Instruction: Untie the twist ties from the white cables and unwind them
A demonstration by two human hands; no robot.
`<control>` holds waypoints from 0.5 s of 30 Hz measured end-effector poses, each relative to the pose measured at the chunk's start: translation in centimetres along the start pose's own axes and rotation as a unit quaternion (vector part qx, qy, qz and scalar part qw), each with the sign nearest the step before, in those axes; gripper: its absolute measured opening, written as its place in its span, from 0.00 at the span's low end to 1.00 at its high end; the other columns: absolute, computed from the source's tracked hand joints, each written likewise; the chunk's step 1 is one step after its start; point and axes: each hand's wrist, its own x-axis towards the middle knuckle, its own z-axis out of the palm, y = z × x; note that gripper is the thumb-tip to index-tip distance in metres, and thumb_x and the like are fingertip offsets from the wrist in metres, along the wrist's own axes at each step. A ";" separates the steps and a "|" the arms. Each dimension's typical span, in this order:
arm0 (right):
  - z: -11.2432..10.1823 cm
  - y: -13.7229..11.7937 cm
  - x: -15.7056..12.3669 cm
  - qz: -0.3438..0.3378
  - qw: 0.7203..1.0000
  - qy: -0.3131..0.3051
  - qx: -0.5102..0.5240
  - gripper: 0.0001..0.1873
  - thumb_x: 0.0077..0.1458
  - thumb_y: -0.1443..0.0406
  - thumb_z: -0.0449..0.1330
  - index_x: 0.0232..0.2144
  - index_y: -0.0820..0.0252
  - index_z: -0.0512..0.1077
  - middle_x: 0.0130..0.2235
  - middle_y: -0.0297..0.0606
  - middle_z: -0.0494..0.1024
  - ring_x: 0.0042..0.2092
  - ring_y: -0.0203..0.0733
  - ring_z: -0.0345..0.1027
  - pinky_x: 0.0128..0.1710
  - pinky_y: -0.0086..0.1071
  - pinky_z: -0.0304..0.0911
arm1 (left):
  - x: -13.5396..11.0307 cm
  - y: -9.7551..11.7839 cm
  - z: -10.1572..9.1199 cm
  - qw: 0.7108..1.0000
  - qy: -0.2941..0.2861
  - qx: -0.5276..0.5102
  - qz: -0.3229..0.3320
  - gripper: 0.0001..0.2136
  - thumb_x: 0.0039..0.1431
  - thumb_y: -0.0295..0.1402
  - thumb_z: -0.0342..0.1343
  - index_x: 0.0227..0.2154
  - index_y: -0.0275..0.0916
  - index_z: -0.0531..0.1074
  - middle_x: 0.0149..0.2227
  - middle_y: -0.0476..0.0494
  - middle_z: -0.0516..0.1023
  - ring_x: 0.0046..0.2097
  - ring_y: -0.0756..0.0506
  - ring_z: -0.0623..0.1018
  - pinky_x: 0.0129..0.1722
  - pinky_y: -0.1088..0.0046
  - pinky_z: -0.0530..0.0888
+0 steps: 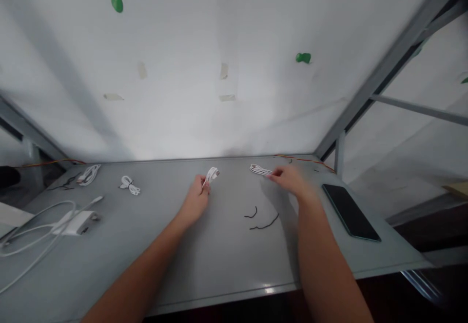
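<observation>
My left hand (198, 196) is closed around a folded white charging cable (211, 175), its plug end poking up past the fingers. To the right, my right hand (288, 178) pinches the end of another coiled white cable (260, 169), which lies low over the grey shelf (226, 245) near the back. I cannot tell whether that coil touches the surface. Between my forearms lie two thin black twist ties, a short one (252, 213) and a longer curved one (266, 224).
A dark phone (351, 213) lies at the right edge. On the left are a tied white cable (130, 185), a loose coil (88, 174) and a white charger (75, 222) with its long cord. The white back wall (175, 118) carries tape scraps. Metal posts (387, 59) flank the shelf.
</observation>
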 end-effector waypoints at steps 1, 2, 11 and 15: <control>0.9 -0.2 0.6 -0.014 0.998 0.069 -0.007 0.10 0.55 0.60 0.66 0.36 0.60 0.79 0.40 0.46 0.81 0.41 0.48 0.74 0.41 0.36 0.66 | -0.1 0.0 -0.1 0.999 0.003 0.036 0.020 0.06 0.69 0.36 0.49 0.36 0.42 0.64 0.28 0.52 0.66 0.29 0.48 0.67 0.31 0.73 0.64; 1.9 -0.4 1.1 -0.025 0.993 0.114 -0.015 0.12 0.54 0.62 0.67 0.40 0.61 0.78 0.45 0.49 0.80 0.45 0.50 0.74 0.45 0.37 0.66 | -0.1 0.0 -0.1 0.998 0.001 0.061 0.032 0.06 0.69 0.36 0.49 0.35 0.42 0.64 0.29 0.51 0.67 0.31 0.47 0.68 0.33 0.72 0.65; 5.8 -5.2 0.8 -0.161 0.963 0.207 -0.066 0.21 0.56 0.69 0.63 0.53 0.67 0.73 0.55 0.60 0.73 0.60 0.63 0.63 0.62 0.54 0.56 | -0.5 -0.3 -0.6 0.972 -0.073 0.201 0.093 0.07 0.71 0.31 0.43 0.40 0.40 0.65 0.36 0.44 0.75 0.39 0.44 0.74 0.42 0.66 0.71; 8.5 -10.4 -3.6 -0.385 0.921 0.044 -0.024 0.30 0.57 0.70 0.63 0.62 0.62 0.65 0.65 0.53 0.66 0.66 0.56 0.56 0.66 0.49 0.52 | -0.9 -1.4 0.0 0.947 -0.111 0.247 0.172 0.10 0.64 0.23 0.46 0.45 0.39 0.67 0.46 0.36 0.77 0.49 0.40 0.76 0.52 0.60 0.72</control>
